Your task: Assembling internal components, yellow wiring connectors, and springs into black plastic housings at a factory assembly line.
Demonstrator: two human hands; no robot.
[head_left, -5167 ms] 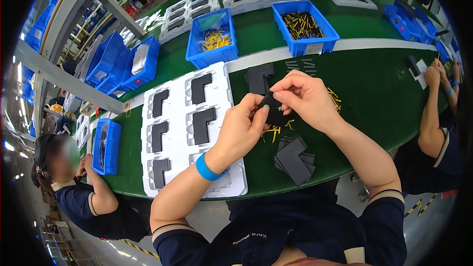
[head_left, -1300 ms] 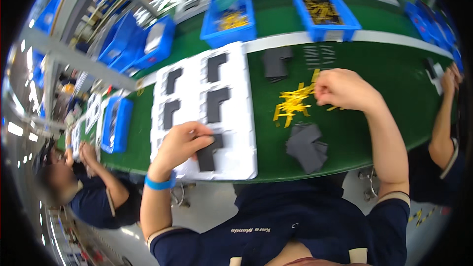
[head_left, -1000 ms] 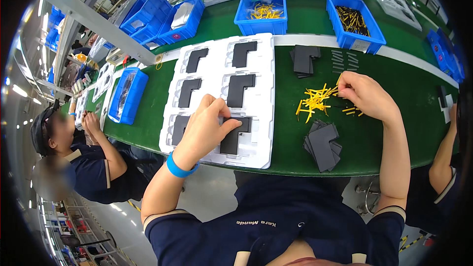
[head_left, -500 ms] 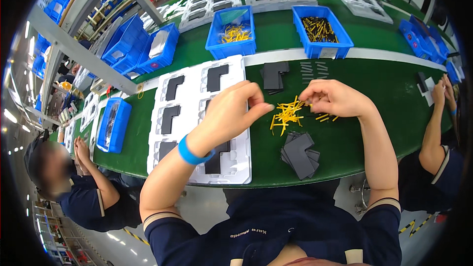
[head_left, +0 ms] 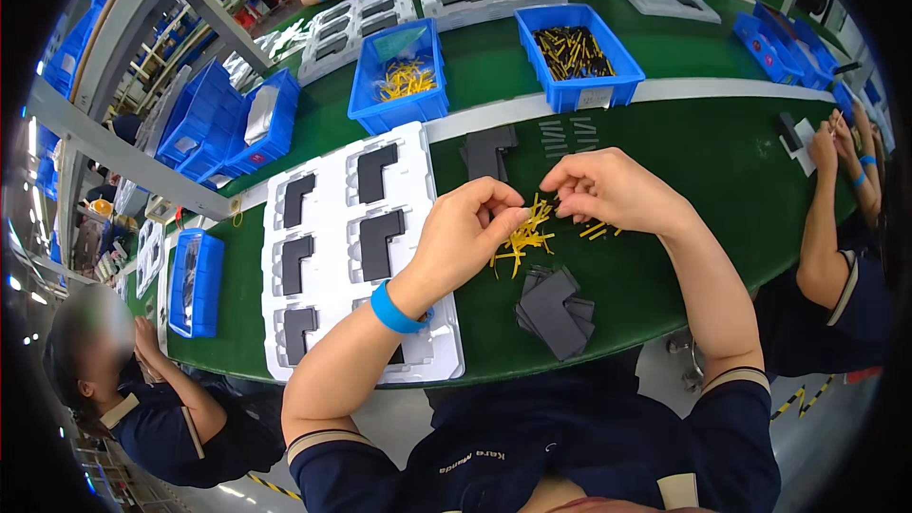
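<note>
A smooth green surface (head_left: 703, 171) carries a white moulded plastic tray (head_left: 334, 228) with matte black L-shaped pieces (head_left: 382, 245) in its recesses. The left hand (head_left: 465, 228) and right hand (head_left: 617, 190) curl narrowly near each other; I cannot tell whether either holds anything. Nearer the edge sits a fanned black stack (head_left: 554, 312). Thin yellow strips (head_left: 519, 244) tangle beneath the fingertips; beyond, slim grey slivers (head_left: 553, 138) form rows.
</note>
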